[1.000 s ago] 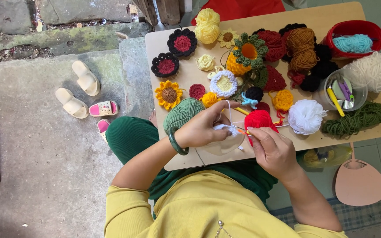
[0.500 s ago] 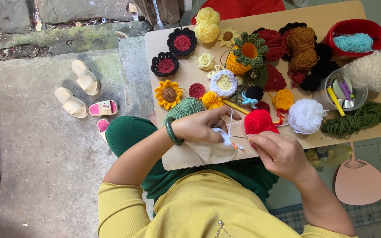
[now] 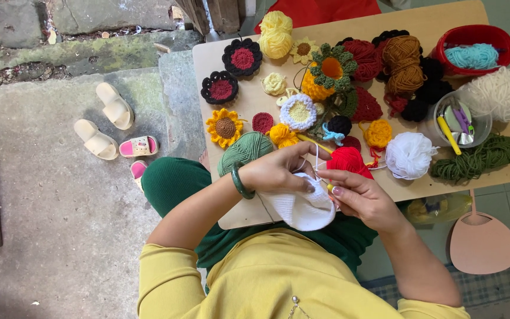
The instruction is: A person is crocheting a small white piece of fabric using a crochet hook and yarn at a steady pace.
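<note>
1. The white crochet piece (image 3: 303, 208) is held at the near edge of the wooden board (image 3: 420, 20), between both hands.
2. The left hand (image 3: 278, 171) is curled over the piece's far-left side, fingers closed on it; a green bangle (image 3: 240, 181) is worn at the wrist.
3. The right hand (image 3: 364, 198) is pinched at the piece's right edge, on a thin white strand.
4. A red yarn ball (image 3: 347, 159) lies just beyond the right hand; a green yarn ball (image 3: 244, 150) is seen beside the left hand.
</note>
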